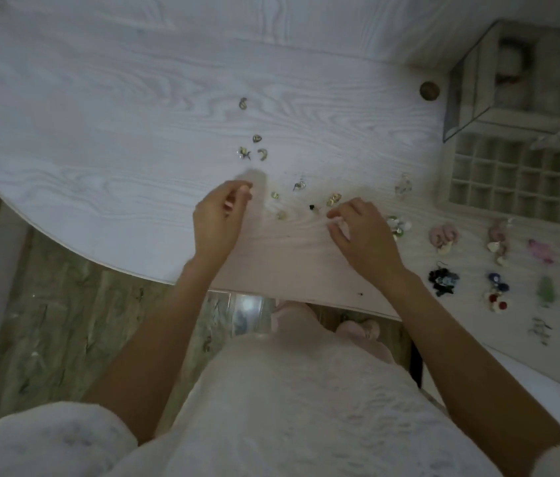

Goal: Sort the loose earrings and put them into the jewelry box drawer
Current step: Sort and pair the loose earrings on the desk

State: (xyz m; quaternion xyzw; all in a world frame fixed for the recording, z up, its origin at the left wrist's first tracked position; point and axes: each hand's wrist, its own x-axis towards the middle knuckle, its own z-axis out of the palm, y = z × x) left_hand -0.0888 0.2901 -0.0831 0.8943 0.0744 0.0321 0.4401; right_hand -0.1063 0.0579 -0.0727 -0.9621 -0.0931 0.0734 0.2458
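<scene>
Head view: hands (pixel 218 215) among earrings (pixel 261 153)

One table (pixel 99 98) carries about nine small gold-toned earrings (pixel 262 153), roughly eight larger colourful pieces (pixel 444 234) near its right edge, one jewelry box (pixel 512 80), one open drawer (pixel 447 180), one round knob (pixel 429 90); two hands.

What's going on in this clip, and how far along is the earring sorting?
A person stands at a white table, both hands among small gold-toned earrings scattered across its middle. The left hand and right hand each have fingers pinched together; whether either holds an earring is too small to tell. Larger colourful earrings lie in loose rows on the right. The jewelry box drawer stands pulled out at upper right, and the compartments in view look empty.
</scene>
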